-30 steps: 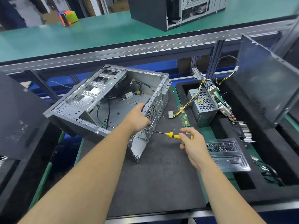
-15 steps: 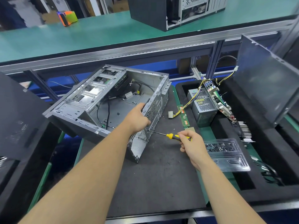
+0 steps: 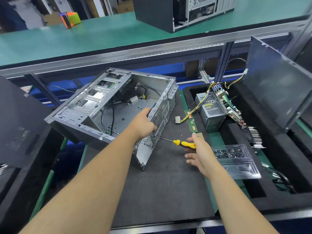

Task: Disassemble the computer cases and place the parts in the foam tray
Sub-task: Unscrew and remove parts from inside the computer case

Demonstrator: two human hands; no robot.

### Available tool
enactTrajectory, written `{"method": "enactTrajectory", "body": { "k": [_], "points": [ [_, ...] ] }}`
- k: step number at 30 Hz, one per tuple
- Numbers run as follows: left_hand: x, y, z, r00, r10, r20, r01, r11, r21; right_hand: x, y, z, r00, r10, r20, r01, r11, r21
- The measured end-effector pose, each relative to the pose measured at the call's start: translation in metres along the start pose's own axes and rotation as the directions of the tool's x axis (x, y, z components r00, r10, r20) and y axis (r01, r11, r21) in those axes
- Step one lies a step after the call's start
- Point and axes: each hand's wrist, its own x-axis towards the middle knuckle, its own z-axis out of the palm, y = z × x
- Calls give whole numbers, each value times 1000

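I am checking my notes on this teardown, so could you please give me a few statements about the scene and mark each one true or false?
1. The left hand grips the rear edge of the open computer case. True.
2. The screwdriver has a red handle. False: it is yellow.
3. The screwdriver tip points at the case's rear panel. True.
4. The power supply sits inside the case. False: it stands in the foam tray.
5. The right hand pinches a loose screw. False: its fingers are spread beside the handle.

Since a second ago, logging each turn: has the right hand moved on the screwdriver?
Yes. The right hand has opened, fingers spread below the screwdriver; its tip stays at the case.
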Motion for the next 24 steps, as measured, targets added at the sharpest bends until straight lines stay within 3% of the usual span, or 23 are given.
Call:
{"method": "enactTrajectory", "body": {
  "k": [2,10,14,20,24],
  "points": [
    [0,0,0,1000,0,0,0,1000,-7,2,-1,-1,999,22,-27,-24,998,-64],
    [0,0,0,1000,-1,-6,1,1000,-6,2,5,-2,961,-274,-38,258,937,-234],
    [1,-1,0,1000,-3,-8,3,1000,-10,1,5,-4,936,-351,-18,333,904,-269],
    [2,-1,0,1000,-9,-1,9,1000,-22,2,5,-3,956,-291,-46,283,950,-130],
    [2,-1,0,1000,-9,1,9,1000,-18,0,1,3,992,-122,-38,124,991,51]
  ]
}}
